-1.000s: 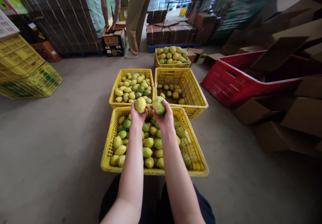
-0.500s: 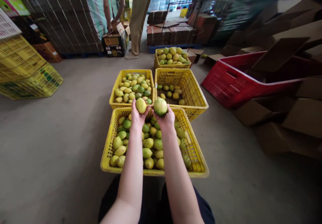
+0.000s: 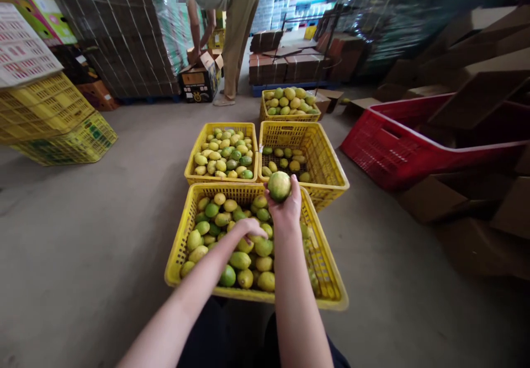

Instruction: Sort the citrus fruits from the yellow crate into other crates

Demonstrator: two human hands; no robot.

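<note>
Right hand lifts lemon

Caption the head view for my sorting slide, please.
Right hand lifts a green fruit; left hand reaches into the near yellow crate.

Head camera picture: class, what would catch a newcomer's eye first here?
The right hand lifts a green fruit over the near yellow crate, which is full of fruit. The left hand reaches down among that fruit. To the right lies a tilted red crate.

green-yellow lemon | held aloft (upright) | over near yellow crate
</note>
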